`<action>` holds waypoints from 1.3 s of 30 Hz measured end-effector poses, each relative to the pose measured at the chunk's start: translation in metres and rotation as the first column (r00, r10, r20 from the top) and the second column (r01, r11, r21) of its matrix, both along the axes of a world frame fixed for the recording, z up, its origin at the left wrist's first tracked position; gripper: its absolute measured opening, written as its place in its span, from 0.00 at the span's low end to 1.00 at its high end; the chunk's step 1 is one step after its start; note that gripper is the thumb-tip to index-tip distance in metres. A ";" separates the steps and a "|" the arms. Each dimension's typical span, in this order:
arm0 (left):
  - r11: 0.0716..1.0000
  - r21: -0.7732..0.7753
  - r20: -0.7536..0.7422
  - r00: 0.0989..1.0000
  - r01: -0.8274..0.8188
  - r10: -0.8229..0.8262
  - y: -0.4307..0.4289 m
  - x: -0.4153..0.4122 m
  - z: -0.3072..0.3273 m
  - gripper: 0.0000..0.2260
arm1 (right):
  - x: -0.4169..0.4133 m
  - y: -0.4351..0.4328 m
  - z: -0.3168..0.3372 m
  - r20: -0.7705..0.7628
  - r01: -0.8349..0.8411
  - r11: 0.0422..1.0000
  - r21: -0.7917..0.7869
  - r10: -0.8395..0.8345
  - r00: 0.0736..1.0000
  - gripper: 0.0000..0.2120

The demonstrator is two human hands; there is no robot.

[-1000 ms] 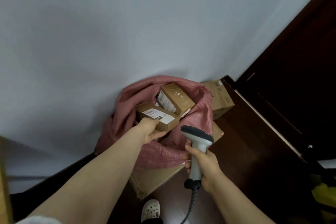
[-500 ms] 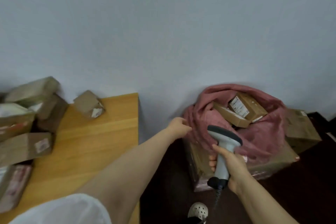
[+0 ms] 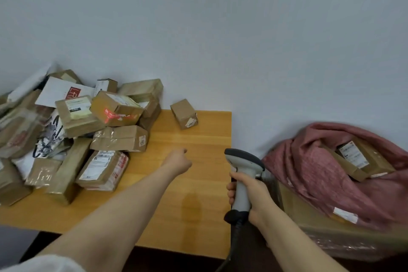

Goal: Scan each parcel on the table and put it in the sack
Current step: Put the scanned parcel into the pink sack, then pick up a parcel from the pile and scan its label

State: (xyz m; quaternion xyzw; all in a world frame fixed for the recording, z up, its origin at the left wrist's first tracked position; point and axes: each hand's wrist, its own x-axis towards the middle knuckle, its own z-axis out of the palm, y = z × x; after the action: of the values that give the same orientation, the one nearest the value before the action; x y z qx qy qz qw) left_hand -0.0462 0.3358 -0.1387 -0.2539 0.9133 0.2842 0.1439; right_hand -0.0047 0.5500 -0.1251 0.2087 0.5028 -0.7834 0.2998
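A heap of several brown cardboard parcels (image 3: 77, 130) covers the left of the wooden table (image 3: 198, 194). One small parcel (image 3: 184, 113) lies alone near the table's far right corner. My left hand (image 3: 177, 160) hovers empty over the table, fingers loosely curled, a little short of that small parcel. My right hand (image 3: 247, 192) grips the handle of a grey barcode scanner (image 3: 242, 168) at the table's right edge. The pink sack (image 3: 313, 174) stands on the right, off the table, with labelled boxes (image 3: 362, 157) inside it.
A white wall runs behind the table and the sack. A large plastic-wrapped carton (image 3: 309, 216) sits under the sack. White mailers (image 3: 64, 90) lie mixed into the heap. The scanner's cable (image 3: 231, 247) hangs down past the table's edge.
My left hand let go of a box in the sack and swung left over the table, empty. The view turned from the sack toward the parcel heap. My right hand kept the scanner.
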 end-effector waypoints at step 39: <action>0.721 0.684 -0.241 0.967 0.112 0.079 -0.066 -0.106 -0.021 0.42 | -0.121 -0.127 -0.034 0.055 0.321 0.946 0.034 -0.322 0.945 0.22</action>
State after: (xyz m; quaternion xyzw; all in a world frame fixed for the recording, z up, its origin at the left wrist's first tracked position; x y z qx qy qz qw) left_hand -0.1526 0.2694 -0.1598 -0.1352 0.7534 0.6335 0.1132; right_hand -0.1255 0.4231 -0.1590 0.3150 0.4625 -0.8089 0.1803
